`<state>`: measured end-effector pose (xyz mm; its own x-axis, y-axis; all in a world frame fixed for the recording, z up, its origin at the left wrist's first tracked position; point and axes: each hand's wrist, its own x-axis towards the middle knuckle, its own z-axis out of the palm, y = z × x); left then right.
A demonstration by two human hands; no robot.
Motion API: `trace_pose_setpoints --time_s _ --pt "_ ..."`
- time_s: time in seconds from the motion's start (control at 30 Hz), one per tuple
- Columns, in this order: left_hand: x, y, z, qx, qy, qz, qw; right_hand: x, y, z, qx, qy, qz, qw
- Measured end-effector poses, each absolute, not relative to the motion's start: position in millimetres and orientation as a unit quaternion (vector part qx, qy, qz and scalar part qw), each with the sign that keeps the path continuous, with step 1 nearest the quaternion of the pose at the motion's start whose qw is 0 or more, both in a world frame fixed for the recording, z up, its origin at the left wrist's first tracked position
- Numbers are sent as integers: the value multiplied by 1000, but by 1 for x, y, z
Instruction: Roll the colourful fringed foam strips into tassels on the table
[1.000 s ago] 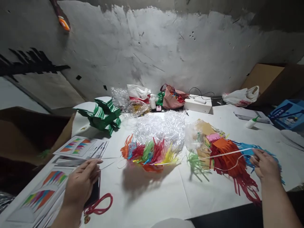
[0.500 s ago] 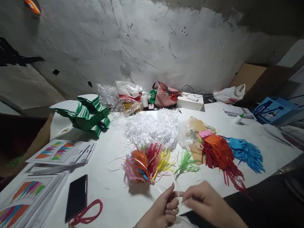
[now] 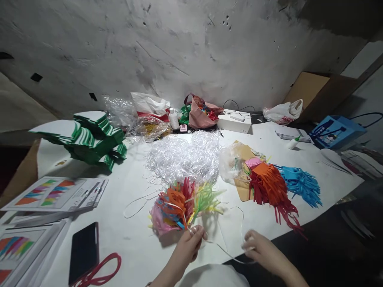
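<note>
A bundle of coloured paper fringes (image 3: 179, 205) in orange, red, pink, blue and yellow-green lies near the front of the white table (image 3: 134, 247). A thin white string (image 3: 227, 251) is wrapped round it. My left hand (image 3: 189, 244) pinches the string right at the bundle's near edge. My right hand (image 3: 259, 248) is closed on the string's other end, a short way to the right. The string loops between both hands.
A heap of white shredded plastic (image 3: 184, 157) lies behind the bundle. Red-orange fringes (image 3: 272, 187) and blue fringes (image 3: 301, 183) lie right. Green-white folded paper stack (image 3: 89, 139) sits left, printed sheets (image 3: 60, 193), a black phone (image 3: 83, 251) and red cord (image 3: 98, 269) near left.
My hands came together from far apart, then parted a little with the string between them. The fringe bundle has slid closer to me, and the camera has turned right.
</note>
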<state>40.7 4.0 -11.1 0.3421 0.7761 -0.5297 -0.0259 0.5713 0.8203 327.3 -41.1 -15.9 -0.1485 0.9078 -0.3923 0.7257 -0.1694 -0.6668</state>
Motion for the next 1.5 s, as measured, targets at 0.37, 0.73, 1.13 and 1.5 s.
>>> trace_pose_setpoints --time_s 0.37,0.73,1.13,1.5 --pt "44 -27 -19 598 498 188 599 179 7 -43 -478 -351 758 273" --pt "-101 -15 -8 333 700 484 405 260 50 -29 -539 -251 690 413" --pt "-159 -9 20 277 709 537 364 307 61 4 -638 -616 367 280" --pt "-156 -5 24 302 696 560 332 304 56 29 -542 -668 472 195"
